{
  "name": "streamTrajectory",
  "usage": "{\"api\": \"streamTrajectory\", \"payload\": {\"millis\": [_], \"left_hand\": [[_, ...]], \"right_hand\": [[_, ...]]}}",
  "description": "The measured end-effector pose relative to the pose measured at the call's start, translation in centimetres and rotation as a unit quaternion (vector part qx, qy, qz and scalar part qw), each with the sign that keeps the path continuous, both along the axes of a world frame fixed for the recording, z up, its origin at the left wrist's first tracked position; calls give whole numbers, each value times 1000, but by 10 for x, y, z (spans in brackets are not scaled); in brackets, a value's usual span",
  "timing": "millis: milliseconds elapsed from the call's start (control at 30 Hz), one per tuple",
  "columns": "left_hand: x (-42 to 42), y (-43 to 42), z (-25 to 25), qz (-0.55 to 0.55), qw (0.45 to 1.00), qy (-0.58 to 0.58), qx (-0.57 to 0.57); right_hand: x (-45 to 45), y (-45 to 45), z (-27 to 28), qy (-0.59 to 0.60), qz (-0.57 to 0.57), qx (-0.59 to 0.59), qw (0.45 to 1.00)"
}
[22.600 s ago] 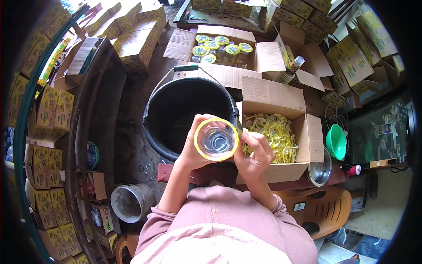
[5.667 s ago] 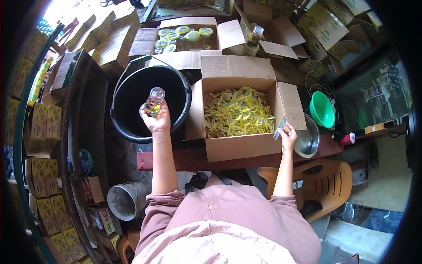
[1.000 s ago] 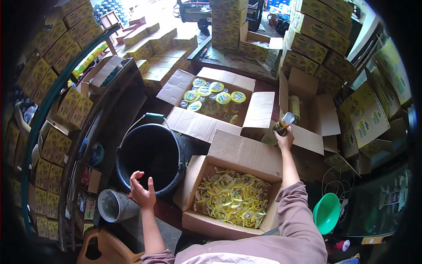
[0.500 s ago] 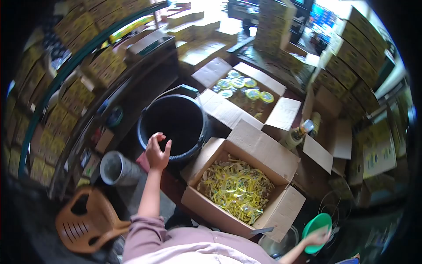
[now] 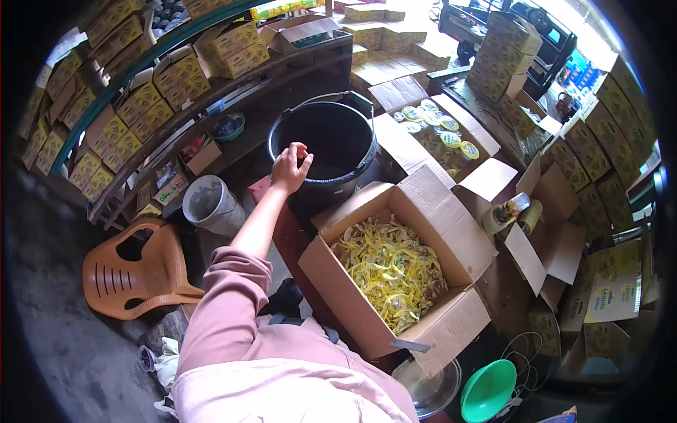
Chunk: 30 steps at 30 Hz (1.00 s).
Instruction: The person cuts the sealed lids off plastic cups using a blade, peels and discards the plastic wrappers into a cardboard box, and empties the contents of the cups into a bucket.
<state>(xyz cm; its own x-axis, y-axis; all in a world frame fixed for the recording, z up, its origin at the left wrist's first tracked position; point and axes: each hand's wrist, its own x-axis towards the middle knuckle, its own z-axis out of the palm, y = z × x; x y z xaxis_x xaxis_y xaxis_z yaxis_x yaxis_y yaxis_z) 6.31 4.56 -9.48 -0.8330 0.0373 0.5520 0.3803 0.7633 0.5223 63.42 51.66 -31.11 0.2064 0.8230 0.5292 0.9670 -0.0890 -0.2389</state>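
My left hand [image 5: 289, 170] is raised at the near rim of a large black bucket [image 5: 275, 151], its fingers curved, thumb apart, nothing held. I cannot tell whether it touches the rim. To the right of it, an open cardboard box [image 5: 352, 310] holds a heap of yellow plastic strips [image 5: 391, 271]. A green bowl [image 5: 488, 391] lies tilted at the lower right, beside a metal basin [image 5: 441, 391]. My right hand is out of view.
Behind the strips stands an open carton of sealed cups [image 5: 450, 139]. A bottle [image 5: 504, 211] stands near another open carton [image 5: 564, 247]. A grey pail [image 5: 211, 204] and an orange plastic chair [image 5: 134, 271] are at left. Stacked cartons [image 5: 127, 144] line a shelf.
The view has shifted, so the scene sits farther right and higher on the left. My right hand, earlier at the green bowl, has left the view; the bowl remains low at right.
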Motion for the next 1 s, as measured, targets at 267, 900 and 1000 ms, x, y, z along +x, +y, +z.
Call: {"api": "streamTrajectory", "payload": {"millis": [267, 900, 1000], "left_hand": [[4, -12, -3, -70, 996, -43, 39], [30, -28, -2, -59, 997, 1, 50], [31, -28, -1, -44, 998, -13, 48]], "right_hand": [[11, 11, -7, 11, 7, 3, 1000], [31, 36, -18, 16, 32, 6, 999], [35, 38, -20, 16, 31, 6, 999]]}}
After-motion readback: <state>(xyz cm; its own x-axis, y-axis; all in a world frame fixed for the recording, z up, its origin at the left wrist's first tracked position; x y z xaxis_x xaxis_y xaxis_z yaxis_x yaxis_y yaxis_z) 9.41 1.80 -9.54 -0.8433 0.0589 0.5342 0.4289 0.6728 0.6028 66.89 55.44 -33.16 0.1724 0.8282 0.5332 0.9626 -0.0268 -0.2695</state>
